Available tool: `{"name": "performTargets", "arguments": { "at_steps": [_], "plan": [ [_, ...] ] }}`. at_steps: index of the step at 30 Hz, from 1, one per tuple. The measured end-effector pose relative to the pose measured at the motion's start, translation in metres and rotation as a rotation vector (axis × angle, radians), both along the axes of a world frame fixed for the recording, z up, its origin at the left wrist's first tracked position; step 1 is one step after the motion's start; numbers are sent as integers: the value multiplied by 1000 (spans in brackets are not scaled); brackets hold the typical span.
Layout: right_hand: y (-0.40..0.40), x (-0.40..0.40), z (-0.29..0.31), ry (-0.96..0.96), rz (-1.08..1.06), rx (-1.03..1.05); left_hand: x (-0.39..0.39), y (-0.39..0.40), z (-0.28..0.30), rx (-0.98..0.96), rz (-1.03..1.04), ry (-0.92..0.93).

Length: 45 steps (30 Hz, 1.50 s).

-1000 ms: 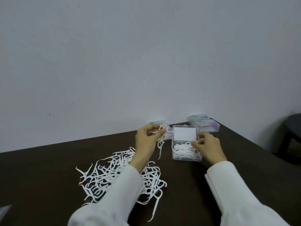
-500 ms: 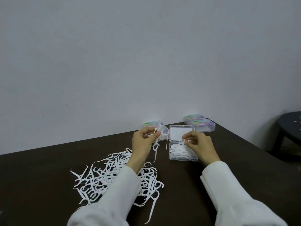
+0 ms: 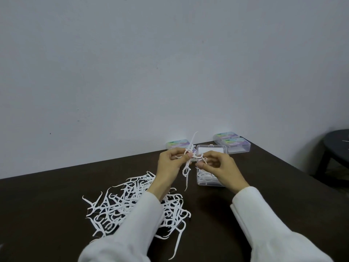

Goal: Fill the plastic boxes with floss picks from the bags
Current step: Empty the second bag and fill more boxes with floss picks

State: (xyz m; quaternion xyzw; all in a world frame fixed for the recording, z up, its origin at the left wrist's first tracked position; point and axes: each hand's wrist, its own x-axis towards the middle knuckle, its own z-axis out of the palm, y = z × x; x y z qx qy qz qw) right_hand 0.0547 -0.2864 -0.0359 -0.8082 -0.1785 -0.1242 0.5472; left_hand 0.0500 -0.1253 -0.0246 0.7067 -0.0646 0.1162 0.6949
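Floss picks (image 3: pixel 188 163) | pinched by both hands | above open box (image 3: pixel 209 183)

From my feed I see a plain pale wall (image 3: pixel 170 63) filling most of the view, marked with a few small dark specks. Below it runs a dark brown table (image 3: pixel 47 214), its far edge against the wall. At the right edge stands a dark round stool (image 3: pixel 334 148); the light is dim and even.

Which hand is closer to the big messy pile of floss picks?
Left. The left hand is above the pile's far edge; the right hand is over the open box.
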Motion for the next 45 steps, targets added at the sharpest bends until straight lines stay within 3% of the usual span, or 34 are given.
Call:
{"name": "performTargets", "arguments": {
  "at_steps": [5, 9, 13, 18, 24, 30, 38, 45],
  "plan": [
    [-9, 1, 2, -19, -93, 118, 5, 5, -4, 82, 68, 19],
    [-17, 4, 0, -81, -298, -187, 8, 14, -7, 207, 157, 21],
    [-16, 6, -5, -62, -235, -426, 11, 27, -11, 414, 231, -2],
    [-17, 6, -6, -41, -255, -590, 18, 39, -21, 574, 267, 81],
    [-23, 2, -2, -31, -331, -568, 14, 43, -18, 648, 443, 224],
    [-28, 6, -5, 45, -395, -331, 14, 42, -10, 448, 385, 275],
    [-31, 8, -8, 88, -401, -313, 12, 36, 5, 162, 236, 154],
    [-30, 11, -10, 85, -467, -245, 6, 25, 16, 68, 111, 91]
  ]
}}
